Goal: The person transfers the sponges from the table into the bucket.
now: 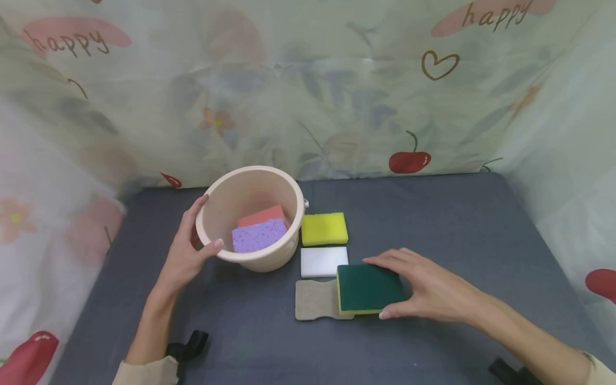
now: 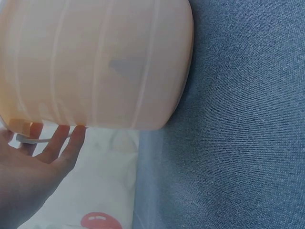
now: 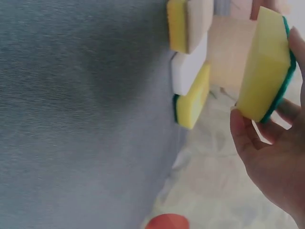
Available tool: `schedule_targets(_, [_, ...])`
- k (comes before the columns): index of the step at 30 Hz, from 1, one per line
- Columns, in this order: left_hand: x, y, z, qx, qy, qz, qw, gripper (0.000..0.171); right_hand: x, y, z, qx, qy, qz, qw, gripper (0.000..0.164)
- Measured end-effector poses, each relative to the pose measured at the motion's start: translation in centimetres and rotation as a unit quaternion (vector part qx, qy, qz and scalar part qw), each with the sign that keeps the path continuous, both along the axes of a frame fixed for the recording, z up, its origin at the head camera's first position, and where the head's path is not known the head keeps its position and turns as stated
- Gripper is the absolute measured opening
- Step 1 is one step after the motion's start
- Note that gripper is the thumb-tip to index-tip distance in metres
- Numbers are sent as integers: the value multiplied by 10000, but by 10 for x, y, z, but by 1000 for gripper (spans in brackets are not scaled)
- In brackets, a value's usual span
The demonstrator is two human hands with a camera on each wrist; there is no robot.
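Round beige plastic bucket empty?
Not empty: in the bucket, the head view shows a purple rectangular sponge and, partly behind it, a red rectangular block.

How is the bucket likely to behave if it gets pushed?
The bucket is probably light for its size: its wall looks thin and translucent. It may tip if pushed high, since it narrows downward. The purple sponge inside, visibly porous, likely adds little weight.

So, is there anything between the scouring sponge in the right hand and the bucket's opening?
Nothing visible blocks the held scouring sponge; the white sponge and yellow sponge lie lower. Only the bucket rim likely needs clearing.
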State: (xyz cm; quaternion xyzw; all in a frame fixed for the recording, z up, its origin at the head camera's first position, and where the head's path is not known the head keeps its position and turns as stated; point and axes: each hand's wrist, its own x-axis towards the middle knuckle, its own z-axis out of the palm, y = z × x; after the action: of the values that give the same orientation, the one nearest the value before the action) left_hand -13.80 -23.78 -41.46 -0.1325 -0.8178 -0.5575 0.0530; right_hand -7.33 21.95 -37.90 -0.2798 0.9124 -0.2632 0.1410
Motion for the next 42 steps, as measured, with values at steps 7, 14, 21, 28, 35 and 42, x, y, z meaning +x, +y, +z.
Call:
schedule_targets(7, [2,-1,-1,-30,3,9,10000,92,-5,-16,18,-148,378,237,9989,74])
schedule_targets(14, [2,-3,-1,-46,7,13,10000,92,-14,-29,37,-302,675,584,9955,73])
schedule_targets(21, [1,-1,0,56,-16,18,10000,92,-23,-42,54,-412,1022,889,9899,73])
schedule_targets(28, [1,0,-1,37,-24,14,10000,92,-31,-53,63,-522,1254,986,9858,75])
schedule_targets(35, [2,0,-1,-10,-19,34,10000,92,-41,-61,70,-571,1239,861,9869,77])
schedule_targets(42, [1,1,0,-7,-10,29,10000,92,-51,-70,75,-625,1383,906,9843,74])
